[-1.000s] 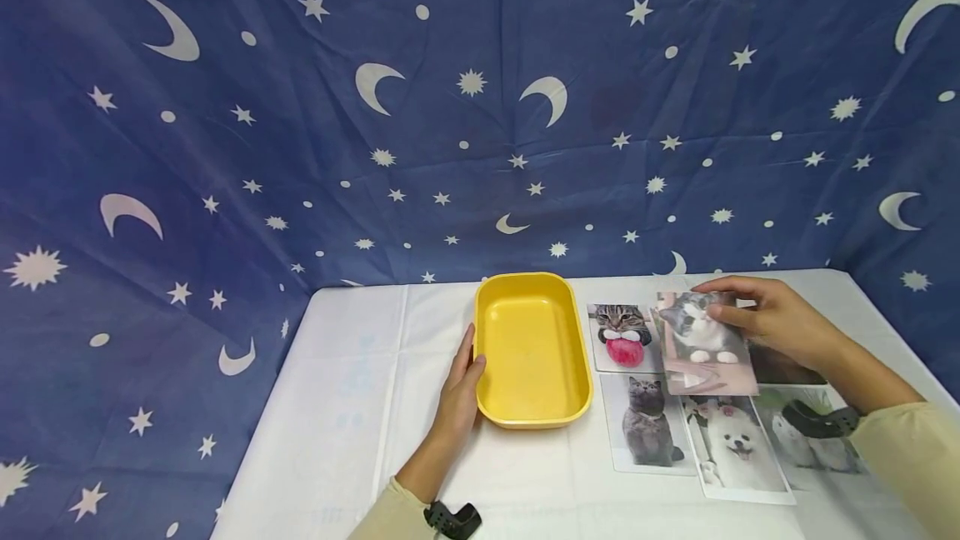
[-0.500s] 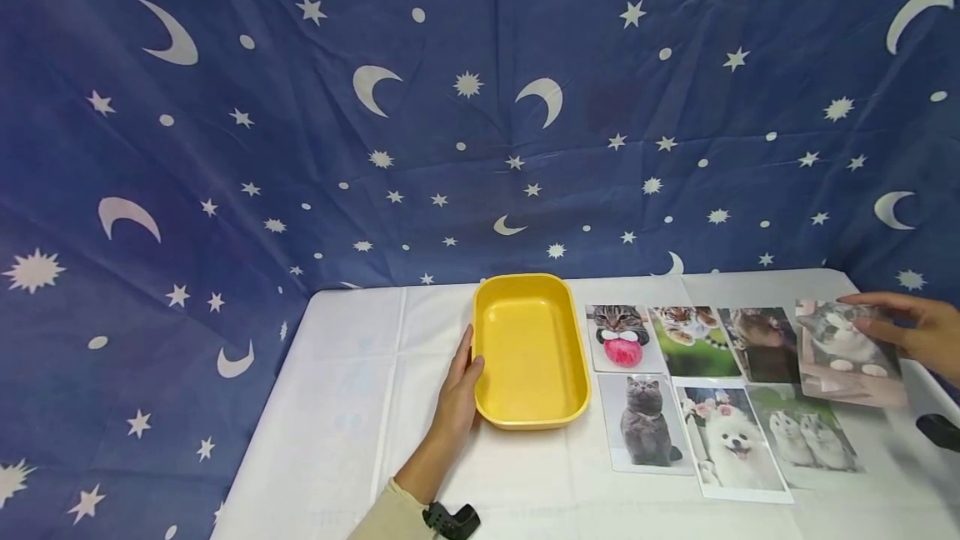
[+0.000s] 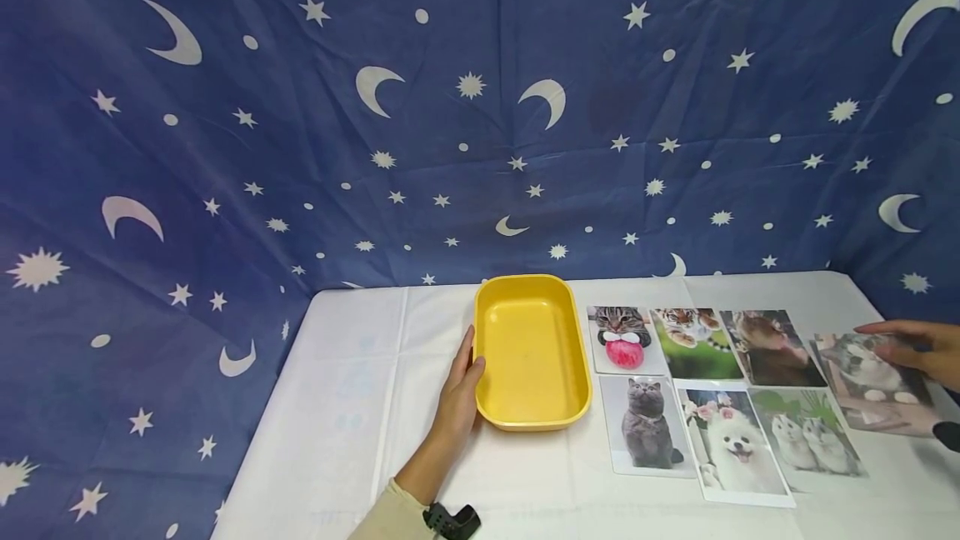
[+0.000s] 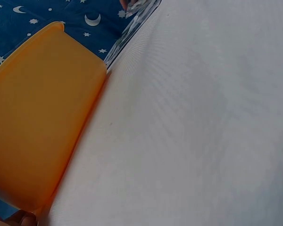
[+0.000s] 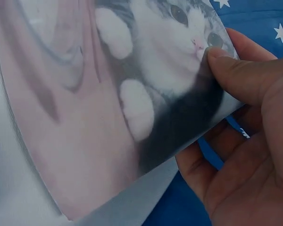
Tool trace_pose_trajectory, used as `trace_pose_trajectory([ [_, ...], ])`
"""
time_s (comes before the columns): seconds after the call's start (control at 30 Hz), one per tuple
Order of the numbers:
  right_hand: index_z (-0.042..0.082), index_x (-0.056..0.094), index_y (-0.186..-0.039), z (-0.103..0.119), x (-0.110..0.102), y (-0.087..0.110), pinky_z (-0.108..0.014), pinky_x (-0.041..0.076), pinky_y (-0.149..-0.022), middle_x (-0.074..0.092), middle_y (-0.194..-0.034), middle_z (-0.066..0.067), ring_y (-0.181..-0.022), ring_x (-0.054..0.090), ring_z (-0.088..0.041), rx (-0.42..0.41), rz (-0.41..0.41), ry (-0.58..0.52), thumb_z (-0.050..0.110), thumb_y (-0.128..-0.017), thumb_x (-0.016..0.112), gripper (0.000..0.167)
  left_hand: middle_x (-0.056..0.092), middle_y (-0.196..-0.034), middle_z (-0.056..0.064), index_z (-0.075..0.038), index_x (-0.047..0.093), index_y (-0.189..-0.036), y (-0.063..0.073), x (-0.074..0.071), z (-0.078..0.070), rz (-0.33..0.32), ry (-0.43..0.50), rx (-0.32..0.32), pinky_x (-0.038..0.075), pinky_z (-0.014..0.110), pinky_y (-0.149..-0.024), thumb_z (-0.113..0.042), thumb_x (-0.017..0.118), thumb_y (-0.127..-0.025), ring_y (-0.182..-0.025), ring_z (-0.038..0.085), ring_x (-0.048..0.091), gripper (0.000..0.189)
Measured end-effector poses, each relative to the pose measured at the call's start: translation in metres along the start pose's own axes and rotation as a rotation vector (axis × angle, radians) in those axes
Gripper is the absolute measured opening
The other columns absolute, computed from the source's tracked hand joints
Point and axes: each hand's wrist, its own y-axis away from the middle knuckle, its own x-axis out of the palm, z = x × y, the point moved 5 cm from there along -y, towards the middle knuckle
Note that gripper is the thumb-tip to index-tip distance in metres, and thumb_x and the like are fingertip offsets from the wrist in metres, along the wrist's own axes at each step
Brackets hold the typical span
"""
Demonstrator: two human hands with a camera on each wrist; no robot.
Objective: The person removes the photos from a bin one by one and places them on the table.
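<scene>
A yellow tray (image 3: 531,357) stands on the white tablecloth in the middle of the head view. My left hand (image 3: 454,398) grips its left side, thumb over the rim; the left wrist view shows the tray's outer wall (image 4: 42,113) with a bit of the fingers. At the far right my right hand (image 3: 918,350) pinches a photo card of a grey and white cat (image 3: 873,386) by its edge. In the right wrist view the thumb lies on the face of the cat photo (image 5: 85,132), with fingers behind. The card is at or just above the cloth.
Left of the held card lie photos in two rows: tabby cat (image 3: 624,340), tiger cub (image 3: 693,344), brown animal (image 3: 772,348), grey cat (image 3: 647,427), white dog (image 3: 738,448) and two small furry animals (image 3: 810,440). A blue star-and-moon cloth (image 3: 420,115) hangs behind the table.
My right hand has carried the cat photo rightward from above the other cards, then lowered it beside the top row. My left hand and the tray have stayed put.
</scene>
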Motion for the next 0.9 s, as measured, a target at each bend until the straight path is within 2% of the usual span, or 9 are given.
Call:
trace_pose_trajectory([
  [0.03, -0.009, 0.06, -0.123, 0.002, 0.001, 0.0, -0.021, 0.049, -0.054, 0.067, -0.107, -0.029, -0.073, 0.047, 0.013, -0.001, 0.0, 0.008, 0.007, -0.092, 0.073, 0.038, 0.014, -0.172, -0.003, -0.032, 0.022, -0.164, 0.0, 0.0, 0.0, 0.001, 0.001, 0.002, 0.009, 0.049, -0.131, -0.03, 0.044, -0.11, -0.16, 0.023, 0.009, 0.059],
  [0.1, -0.009, 0.062, -0.121, 0.007, 0.003, 0.0, -0.017, 0.045, -0.055, 0.071, -0.1, -0.009, -0.076, 0.044, 0.017, -0.023, -0.023, 0.012, 0.004, -0.091, 0.073, 0.035, 0.015, -0.172, -0.004, -0.032, 0.022, -0.164, 0.0, 0.0, 0.0, 0.002, 0.003, 0.001, 0.009, 0.048, -0.131, -0.03, 0.044, -0.11, -0.16, 0.022, 0.009, 0.059],
  [0.2, -0.012, 0.064, -0.117, 0.016, 0.004, 0.0, -0.012, 0.037, -0.056, 0.071, -0.097, -0.004, -0.079, 0.037, 0.025, -0.056, -0.067, 0.026, 0.001, -0.087, 0.075, 0.034, 0.015, -0.172, -0.004, -0.032, 0.022, -0.164, 0.0, 0.0, 0.0, 0.007, -0.002, 0.007, 0.009, 0.048, -0.131, -0.029, 0.044, -0.11, -0.16, 0.022, 0.008, 0.058],
  [0.37, -0.016, 0.063, -0.116, 0.024, 0.005, 0.003, -0.012, 0.035, -0.055, 0.064, -0.107, -0.038, -0.077, 0.035, 0.023, -0.053, -0.073, 0.055, 0.0, -0.085, 0.075, 0.037, 0.014, -0.172, -0.004, -0.031, 0.022, -0.164, 0.0, 0.0, -0.001, 0.01, 0.001, 0.009, 0.009, 0.047, -0.131, -0.028, 0.043, -0.11, -0.16, 0.022, 0.009, 0.058],
  [0.53, -0.015, 0.06, -0.121, 0.026, 0.004, 0.004, -0.015, 0.036, -0.054, 0.065, -0.096, -0.028, -0.07, 0.037, 0.011, 0.028, -0.069, 0.058, 0.002, -0.086, 0.074, 0.041, 0.014, -0.172, -0.005, -0.032, 0.022, -0.164, 0.0, 0.0, -0.001, 0.01, 0.006, 0.005, 0.009, 0.046, -0.131, -0.028, 0.043, -0.11, -0.16, 0.021, 0.009, 0.058],
  [0.6, -0.016, 0.059, -0.123, 0.028, 0.003, 0.003, -0.017, 0.038, -0.053, 0.064, -0.099, -0.031, -0.069, 0.039, 0.009, 0.046, -0.068, 0.049, 0.001, -0.087, 0.072, 0.041, 0.014, -0.172, -0.007, -0.034, 0.022, -0.164, 0.0, 0.0, -0.001, 0.011, 0.009, 0.003, 0.009, 0.046, -0.131, -0.029, 0.043, -0.11, -0.16, 0.019, 0.009, 0.058],
  [0.7, -0.018, 0.057, -0.122, 0.038, 0.0, 0.003, -0.022, 0.041, -0.053, 0.057, -0.115, -0.044, -0.071, 0.058, -0.008, 0.05, -0.079, 0.053, -0.001, -0.088, 0.071, 0.04, 0.014, -0.172, -0.008, -0.035, 0.022, -0.163, 0.0, -0.001, -0.001, 0.011, 0.01, 0.0, 0.009, 0.045, -0.131, -0.03, 0.042, -0.11, -0.16, 0.018, 0.009, 0.057],
  [0.83, -0.018, 0.057, -0.121, 0.054, -0.004, 0.001, -0.032, 0.045, -0.059, 0.055, -0.12, -0.045, -0.077, 0.063, -0.028, 0.028, -0.09, 0.082, 0.0, -0.089, 0.072, 0.04, 0.014, -0.172, -0.009, -0.035, 0.021, -0.163, 0.0, -0.001, -0.001, 0.011, 0.012, 0.002, 0.009, 0.045, -0.131, -0.029, 0.042, -0.11, -0.16, 0.018, 0.009, 0.057],
  [0.9, -0.016, 0.058, -0.123, 0.063, -0.004, 0.0, -0.037, 0.047, -0.064, 0.055, -0.122, -0.044, -0.083, 0.062, -0.03, -0.002, -0.078, 0.068, 0.005, -0.092, 0.072, 0.04, 0.014, -0.172, -0.009, -0.035, 0.022, -0.163, 0.0, 0.0, -0.001, 0.011, 0.014, 0.001, 0.009, 0.045, -0.131, -0.028, 0.042, -0.11, -0.16, 0.017, 0.009, 0.057],
])
